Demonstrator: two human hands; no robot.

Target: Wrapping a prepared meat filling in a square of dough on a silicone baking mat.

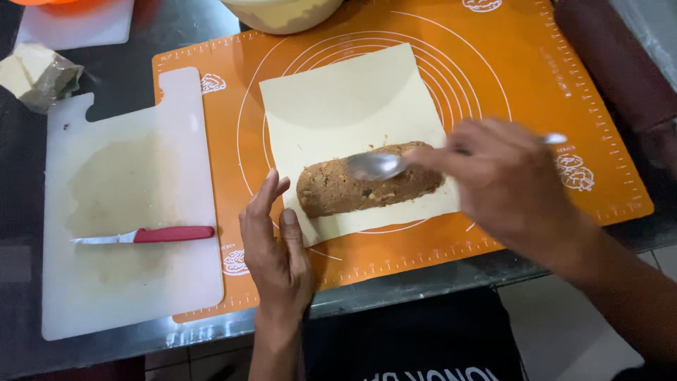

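Filling [367, 185], a brown, crumbly log, lies on the near part of a pale square pastry sheet [345, 106], which rests on an orange baking mat [536, 85] printed with white circles and ruler marks. Its long axis runs left to right across the view, the right end tilted slightly away toward the far side, the left end blunt and rounded near the sheet's near-left corner. As far as can be judged, the mound is already heaped and largely shaped, while the sheet is still flat and unfolded, so any wrapping remains undone. A metal spoon [377, 166] presses its bowl onto the top of the log; the right hand [511, 187], blurred, is closed around the handle. The left hand [275, 247] is open and flat-fingered, standing on edge just beside the log's left end, touching the sheet's edge. Further left, a white cutting board [127, 296] overlaps the mat and carries a red-handled knife [151, 235]. A cream bowl [282, 14] sits at the far edge, and a dark rolling pin [613, 63] lies at right.
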